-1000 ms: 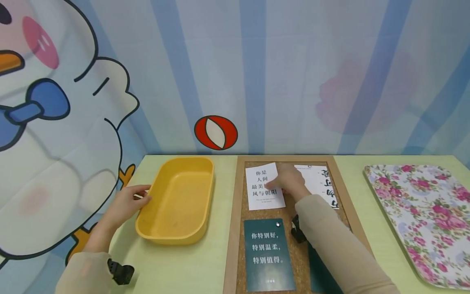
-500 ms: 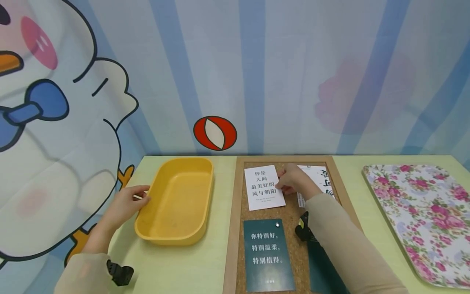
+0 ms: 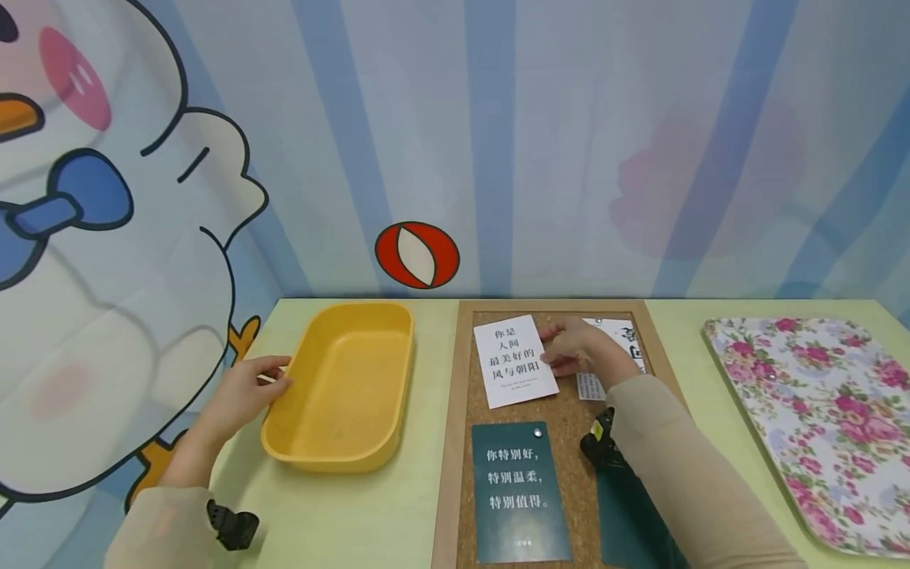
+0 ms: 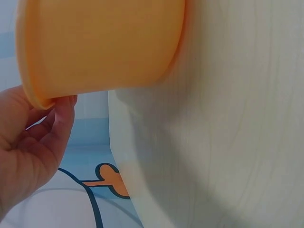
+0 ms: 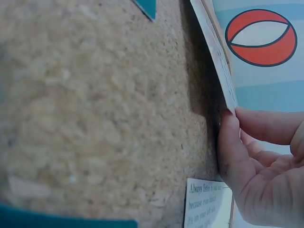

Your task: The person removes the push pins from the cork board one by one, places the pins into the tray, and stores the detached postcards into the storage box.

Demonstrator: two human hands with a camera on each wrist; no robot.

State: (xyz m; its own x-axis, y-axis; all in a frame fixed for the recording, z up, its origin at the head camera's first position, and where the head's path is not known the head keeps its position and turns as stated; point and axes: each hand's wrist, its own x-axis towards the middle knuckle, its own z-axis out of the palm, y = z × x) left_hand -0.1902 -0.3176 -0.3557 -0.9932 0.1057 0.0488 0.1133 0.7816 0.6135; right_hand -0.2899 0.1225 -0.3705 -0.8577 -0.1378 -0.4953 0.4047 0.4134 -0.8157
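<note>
My right hand [image 3: 579,352] pinches the right edge of a white card [image 3: 515,359] with black writing, over the upper left of a framed cork board [image 3: 577,514]. In the right wrist view, the card [image 5: 216,52] stands off the cork at a slant, its edge between thumb and fingers. On the left, my other hand [image 3: 245,399] grips the left rim of a yellow plastic basin [image 3: 337,395]; its fingers lie under the rim in the left wrist view. A second white card [image 3: 626,336] is partly covered by my right hand and sleeve.
A dark green card [image 3: 521,506] is fixed by a silver pushpin [image 3: 538,433] below the white one. Another green card [image 3: 629,514] lies partly under my right forearm. A floral tray [image 3: 817,427] sits at the right. Behind the table hangs a printed cloth [image 3: 554,142].
The right hand has drawn back rightward from over the white card to its right edge. The card has shifted slightly right and tilted. The left hand and basin stay put.
</note>
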